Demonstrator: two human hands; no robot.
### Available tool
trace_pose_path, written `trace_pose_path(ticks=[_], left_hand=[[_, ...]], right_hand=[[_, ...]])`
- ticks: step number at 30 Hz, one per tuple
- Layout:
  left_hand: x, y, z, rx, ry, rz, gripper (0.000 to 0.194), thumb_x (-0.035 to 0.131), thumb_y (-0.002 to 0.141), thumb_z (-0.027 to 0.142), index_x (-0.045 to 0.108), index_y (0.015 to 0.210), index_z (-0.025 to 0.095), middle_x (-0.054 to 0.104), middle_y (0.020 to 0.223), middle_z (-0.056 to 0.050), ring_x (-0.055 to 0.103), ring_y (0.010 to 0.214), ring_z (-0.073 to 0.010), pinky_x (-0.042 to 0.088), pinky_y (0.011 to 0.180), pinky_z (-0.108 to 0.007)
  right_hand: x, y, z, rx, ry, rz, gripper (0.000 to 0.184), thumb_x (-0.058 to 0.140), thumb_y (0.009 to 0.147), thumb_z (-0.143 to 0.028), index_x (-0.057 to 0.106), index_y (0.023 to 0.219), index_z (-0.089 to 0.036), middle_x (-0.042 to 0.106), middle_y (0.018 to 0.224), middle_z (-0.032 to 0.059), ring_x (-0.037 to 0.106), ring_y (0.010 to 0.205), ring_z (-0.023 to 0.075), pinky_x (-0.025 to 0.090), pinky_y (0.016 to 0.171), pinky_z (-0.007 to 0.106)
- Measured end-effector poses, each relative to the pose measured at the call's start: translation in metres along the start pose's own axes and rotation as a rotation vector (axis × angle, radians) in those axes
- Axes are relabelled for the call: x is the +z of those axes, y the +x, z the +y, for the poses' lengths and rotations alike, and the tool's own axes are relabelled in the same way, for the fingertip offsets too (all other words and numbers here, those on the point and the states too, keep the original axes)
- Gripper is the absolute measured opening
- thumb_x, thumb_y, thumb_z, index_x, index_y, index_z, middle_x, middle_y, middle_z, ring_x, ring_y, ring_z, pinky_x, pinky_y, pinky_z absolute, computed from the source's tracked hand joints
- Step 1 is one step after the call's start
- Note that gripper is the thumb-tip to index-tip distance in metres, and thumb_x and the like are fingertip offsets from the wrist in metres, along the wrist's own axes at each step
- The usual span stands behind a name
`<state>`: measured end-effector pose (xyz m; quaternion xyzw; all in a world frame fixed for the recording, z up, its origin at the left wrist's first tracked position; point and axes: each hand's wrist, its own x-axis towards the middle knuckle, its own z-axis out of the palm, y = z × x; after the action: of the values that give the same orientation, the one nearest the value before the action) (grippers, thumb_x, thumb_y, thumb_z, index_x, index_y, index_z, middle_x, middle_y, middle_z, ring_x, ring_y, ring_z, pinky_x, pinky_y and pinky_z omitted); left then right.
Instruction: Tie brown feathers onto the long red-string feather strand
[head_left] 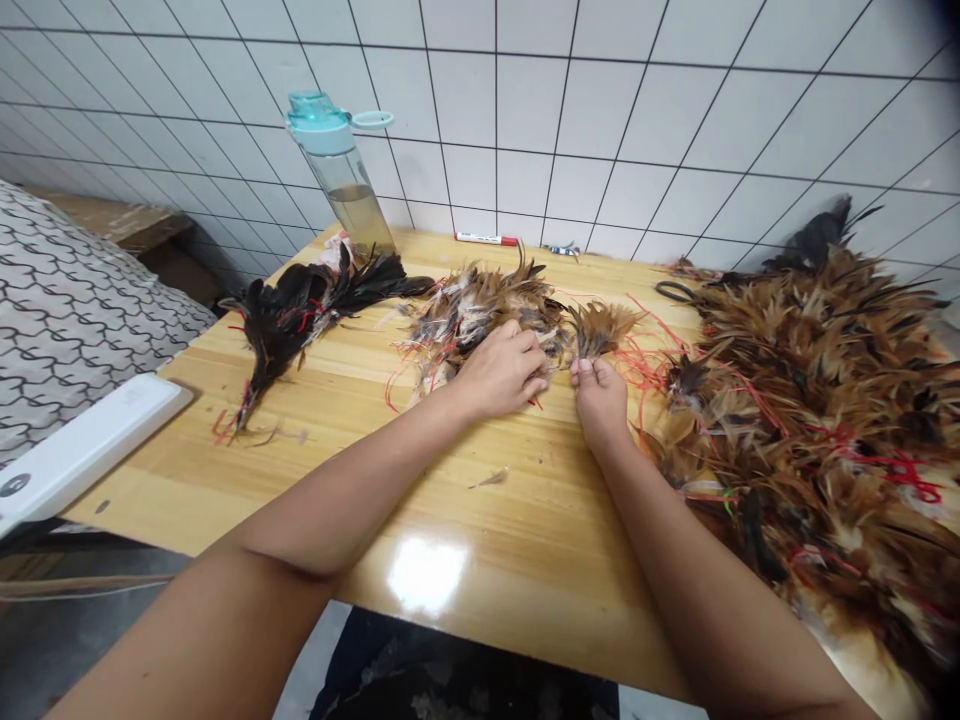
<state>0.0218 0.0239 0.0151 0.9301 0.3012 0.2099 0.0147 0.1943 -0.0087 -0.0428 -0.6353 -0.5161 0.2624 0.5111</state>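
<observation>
"Feathers [602, 325] look soft, light?"

"Yes, so my right hand [604, 405] pinches their likely stiffer base, just beside the middle pile [484, 300]. My left hand [499, 372] touches that pile; whether it clamps anything, I can't tell."

- Left hand [504, 372]: on loose pile of mottled brown-grey feathers [480, 305].
- Right hand [602, 402]: pinching small fan-shaped tuft of brown feathers [602, 328], quills down.
- Clear bottle with turquoise lid [345, 180]: behind black feathers [281, 318], near tiled wall.
</observation>
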Motion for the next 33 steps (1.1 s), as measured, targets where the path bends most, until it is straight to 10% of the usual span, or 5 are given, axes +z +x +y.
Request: trace_pose_path(ticks=[33], left_hand=[[-0.01, 0.002, -0.006, 0.09, -0.212, -0.171, 0.012, 0.052, 0.082, 0.018, 0.063, 0.08, 0.02, 0.067, 0.079, -0.001, 0.058, 0.08, -0.0164, 0.039, 0.08, -0.031]], right_hand=[[-0.007, -0.01, -0.026, 0.048, -0.463, -0.027, 0.027, 0.045, 0.088, -0.031, 0.067, 0.074, -0.022, 0.065, 0.08, 0.0063, 0.052, 0.073, 0.0199, 0.032, 0.063, 0.03]])
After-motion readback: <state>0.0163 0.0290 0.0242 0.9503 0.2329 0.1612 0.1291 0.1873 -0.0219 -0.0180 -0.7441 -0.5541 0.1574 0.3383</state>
